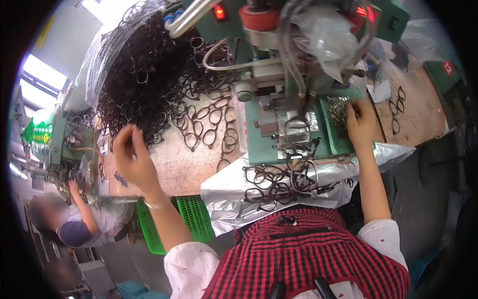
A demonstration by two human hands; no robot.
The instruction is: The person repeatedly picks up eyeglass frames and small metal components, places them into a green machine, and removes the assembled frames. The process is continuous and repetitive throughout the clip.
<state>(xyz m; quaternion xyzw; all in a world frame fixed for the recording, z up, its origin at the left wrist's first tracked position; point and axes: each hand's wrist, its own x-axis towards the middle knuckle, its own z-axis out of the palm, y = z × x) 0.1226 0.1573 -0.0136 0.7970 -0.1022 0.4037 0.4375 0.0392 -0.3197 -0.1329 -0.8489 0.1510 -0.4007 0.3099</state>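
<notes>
My left hand [134, 160] is raised over the table's front left, beside the big pile of dark eyeglass frames [137, 74]. Its fingers are loosely curled with a gap between them, and I see nothing in them. At the green tray [342, 144] on the machine's right side, my right hand [361, 122] has its fingers bent together over small shiny metal parts [338, 110]. Whether it pinches one is too small to tell. An eyeglass frame [297, 123] sits at the machine's metal fixture [286, 110]. More frames [269, 182] lie heaped on silvery sheeting [224, 192] before me.
Loose eyeglass frames [209, 117] spread over the wooden table [174, 174]; others [396, 109] lie at the right. The green machine [386, 25] with hoses stands ahead. Green baskets [194, 217] are below the table's edge. At the left, another person [89, 226] works at a machine [74, 142].
</notes>
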